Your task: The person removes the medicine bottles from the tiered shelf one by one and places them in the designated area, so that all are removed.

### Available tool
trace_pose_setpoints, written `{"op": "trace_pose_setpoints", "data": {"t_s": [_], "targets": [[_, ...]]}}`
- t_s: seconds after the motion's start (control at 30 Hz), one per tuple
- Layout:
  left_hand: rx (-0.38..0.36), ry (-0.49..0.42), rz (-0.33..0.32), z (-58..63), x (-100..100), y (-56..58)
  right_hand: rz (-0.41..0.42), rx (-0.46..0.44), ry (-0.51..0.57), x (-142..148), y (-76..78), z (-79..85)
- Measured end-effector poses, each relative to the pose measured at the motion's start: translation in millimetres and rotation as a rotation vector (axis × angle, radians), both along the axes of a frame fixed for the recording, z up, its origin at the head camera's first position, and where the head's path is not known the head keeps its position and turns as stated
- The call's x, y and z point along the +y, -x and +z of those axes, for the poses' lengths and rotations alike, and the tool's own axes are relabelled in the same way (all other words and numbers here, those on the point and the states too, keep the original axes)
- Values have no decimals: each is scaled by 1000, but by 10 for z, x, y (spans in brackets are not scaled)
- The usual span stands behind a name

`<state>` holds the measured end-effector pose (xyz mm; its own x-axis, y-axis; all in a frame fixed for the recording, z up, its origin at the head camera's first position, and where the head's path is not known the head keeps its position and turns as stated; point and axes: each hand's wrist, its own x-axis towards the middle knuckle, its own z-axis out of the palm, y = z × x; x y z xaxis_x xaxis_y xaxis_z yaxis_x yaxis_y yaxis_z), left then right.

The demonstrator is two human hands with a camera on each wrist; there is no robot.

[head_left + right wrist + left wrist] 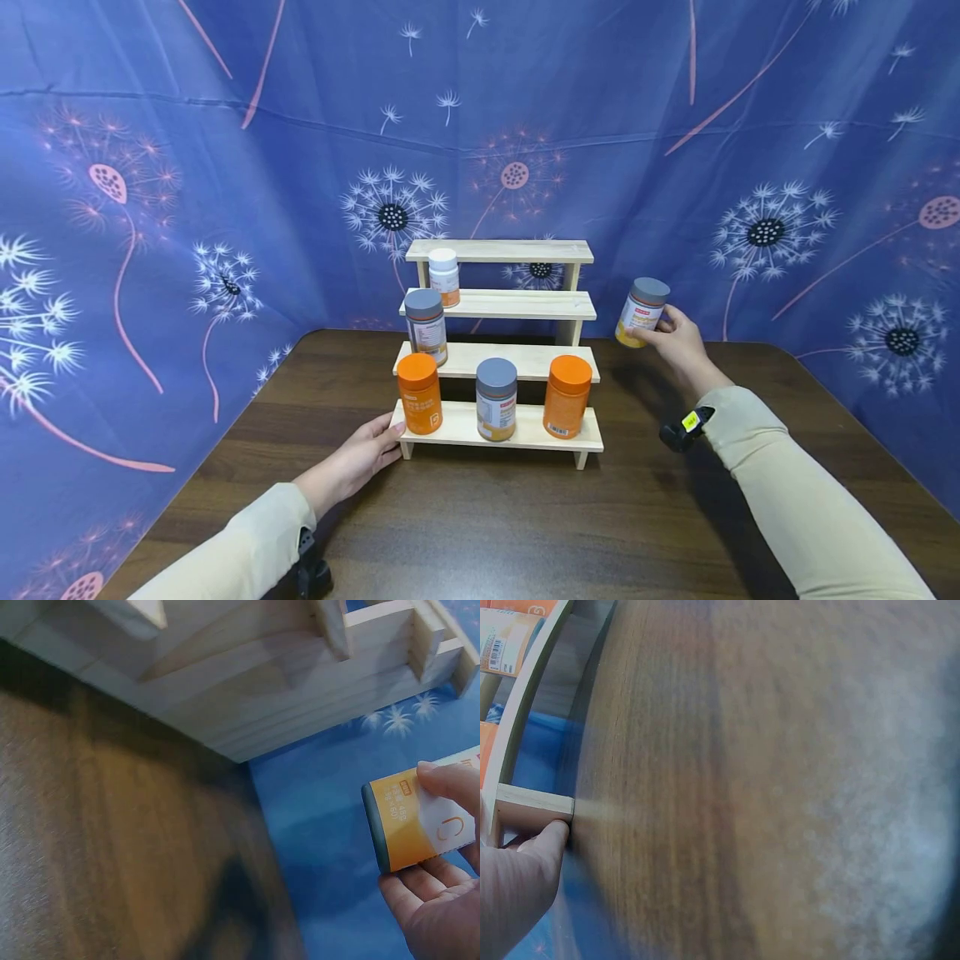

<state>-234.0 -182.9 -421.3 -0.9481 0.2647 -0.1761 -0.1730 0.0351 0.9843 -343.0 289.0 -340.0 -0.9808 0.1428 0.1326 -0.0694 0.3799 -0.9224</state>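
Observation:
A stepped wooden display stand [497, 306] stands on the table. My left hand [358, 463] holds the left end of its lowest step; in the left wrist view, a digit [551, 834] lies against the support leg [536, 802]. To the right of the stand, my right hand [678, 340] grips a grey-lidded supplement bottle [641, 315] in the air, slightly tilted. In the right wrist view, the thumb and fingers lie on opposite sides of this bottle [420, 821], whose label is orange and white.
The lowest step carries an orange bottle [420, 396], a grey-lidded bottle [497, 402] and another orange bottle [567, 398]. A grey-lidded bottle [426, 327] stands one step higher, and a white-capped bottle [444, 277] above that. Blue dandelion-print cloth [300, 208] hangs behind the brown table [480, 525].

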Motion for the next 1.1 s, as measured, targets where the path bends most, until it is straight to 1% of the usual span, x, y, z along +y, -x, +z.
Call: {"op": "trace_pose_setpoints", "data": {"t_s": [0.37, 0.5, 0.67, 0.83, 0.97, 1.1], "targets": [[-2, 8, 4, 4, -2, -2, -12, -26, 43, 38, 52, -218], [-4, 14, 1, 8, -1, -1, -21, -53, 30, 46, 54, -299], [-10, 15, 4, 3, 5, 7, -31, -50, -6, 34, 68, -403], [-7, 16, 15, 1, 13, 7, -15, -36, -18, 21, 82, -467], [6, 17, -1, 13, 13, -7, 3, -36, -26, 26, 104, -507], [8, 20, 2, 16, 16, -17, 5, -42, -23, 38, 127, -558]]}}
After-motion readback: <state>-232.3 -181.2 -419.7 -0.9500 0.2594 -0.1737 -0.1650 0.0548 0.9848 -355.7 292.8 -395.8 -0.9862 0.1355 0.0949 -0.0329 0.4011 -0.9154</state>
